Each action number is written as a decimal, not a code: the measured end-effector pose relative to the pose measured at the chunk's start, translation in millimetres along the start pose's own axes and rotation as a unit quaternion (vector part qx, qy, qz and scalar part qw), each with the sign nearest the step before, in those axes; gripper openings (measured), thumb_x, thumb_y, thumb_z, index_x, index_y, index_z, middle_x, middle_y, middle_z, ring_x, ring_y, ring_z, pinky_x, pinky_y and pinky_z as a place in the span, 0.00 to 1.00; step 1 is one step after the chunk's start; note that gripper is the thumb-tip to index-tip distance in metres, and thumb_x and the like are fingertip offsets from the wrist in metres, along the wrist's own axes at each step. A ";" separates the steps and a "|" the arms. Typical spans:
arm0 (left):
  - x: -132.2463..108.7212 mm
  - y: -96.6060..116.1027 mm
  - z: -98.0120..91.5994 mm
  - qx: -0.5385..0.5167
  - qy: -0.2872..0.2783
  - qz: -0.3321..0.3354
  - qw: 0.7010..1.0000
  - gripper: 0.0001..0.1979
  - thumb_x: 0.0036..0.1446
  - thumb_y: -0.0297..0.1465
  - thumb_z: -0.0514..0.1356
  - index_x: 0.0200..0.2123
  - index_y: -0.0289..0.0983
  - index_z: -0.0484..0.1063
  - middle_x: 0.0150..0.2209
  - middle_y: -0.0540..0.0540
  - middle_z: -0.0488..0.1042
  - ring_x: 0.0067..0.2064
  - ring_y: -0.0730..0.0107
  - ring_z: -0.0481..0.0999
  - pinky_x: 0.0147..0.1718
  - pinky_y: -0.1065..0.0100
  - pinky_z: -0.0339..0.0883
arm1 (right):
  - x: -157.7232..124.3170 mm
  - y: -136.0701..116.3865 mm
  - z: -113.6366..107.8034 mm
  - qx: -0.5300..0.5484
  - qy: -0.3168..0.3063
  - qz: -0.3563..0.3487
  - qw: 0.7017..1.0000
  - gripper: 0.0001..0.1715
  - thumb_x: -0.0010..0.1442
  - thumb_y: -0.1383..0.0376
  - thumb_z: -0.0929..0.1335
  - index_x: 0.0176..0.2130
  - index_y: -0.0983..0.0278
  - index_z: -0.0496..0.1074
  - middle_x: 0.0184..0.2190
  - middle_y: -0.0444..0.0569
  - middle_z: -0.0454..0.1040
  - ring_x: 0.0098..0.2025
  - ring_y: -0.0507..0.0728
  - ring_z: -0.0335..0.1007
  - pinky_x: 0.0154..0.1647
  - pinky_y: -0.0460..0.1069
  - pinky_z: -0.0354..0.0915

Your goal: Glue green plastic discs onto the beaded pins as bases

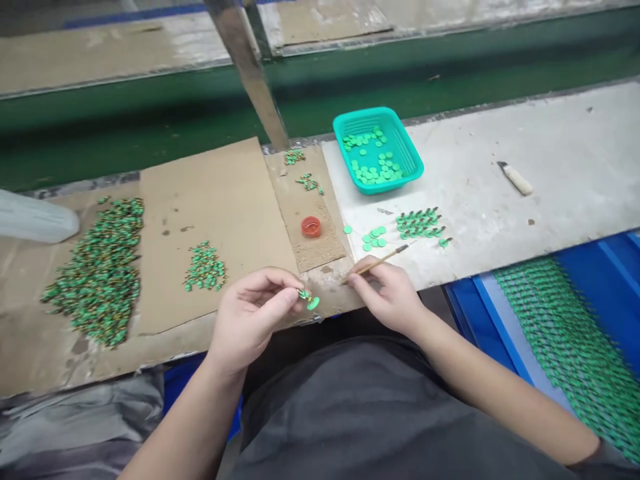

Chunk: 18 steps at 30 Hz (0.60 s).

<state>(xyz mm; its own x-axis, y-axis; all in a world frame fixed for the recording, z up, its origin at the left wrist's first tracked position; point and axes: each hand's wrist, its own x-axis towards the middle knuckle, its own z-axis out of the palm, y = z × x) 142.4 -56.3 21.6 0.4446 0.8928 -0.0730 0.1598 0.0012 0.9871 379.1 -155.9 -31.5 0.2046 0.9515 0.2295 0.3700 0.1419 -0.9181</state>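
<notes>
My left hand [257, 313] pinches a small green figurine [303, 294] that has a flat green disc [313, 304] at its lower end. A thin brush [377, 261] is held in my right hand [385, 293], its dark tip pointing up and to the right over the bench. Just beyond my hands sits a red bottle cap [311, 227]. Loose green discs [374, 238] lie on the white surface, beside rows of figurines standing on discs [419, 223]. More loose figurines [205, 267] are on the cardboard to the left.
A teal basket [417, 170] with green discs stands at the back. A large heap of figurines [107, 267] lies far left, near a whitish container [35, 217]. A knife with a pale handle [517, 180] rests at right. Below, a blue tray [505, 320] carries many finished-looking rows.
</notes>
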 end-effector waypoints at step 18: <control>0.9 36.6 -6.5 -0.134 -0.106 -0.038 0.984 0.21 0.53 0.50 0.82 0.27 0.41 0.83 0.22 0.44 0.79 0.20 0.69 0.74 0.19 0.68 0.71 | 1.1 -3.8 7.5 -0.020 0.012 -0.013 1.000 0.08 0.77 0.63 0.71 0.42 0.59 0.80 0.38 0.50 0.87 0.38 0.59 0.89 0.42 0.51 0.85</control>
<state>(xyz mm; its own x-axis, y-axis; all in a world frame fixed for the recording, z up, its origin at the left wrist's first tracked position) 143.0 -52.5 58.6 0.6194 0.7710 -0.1479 -0.0263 0.2087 0.9776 371.1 -153.4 -30.2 0.2169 0.9405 0.2615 0.4119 0.1547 -0.8980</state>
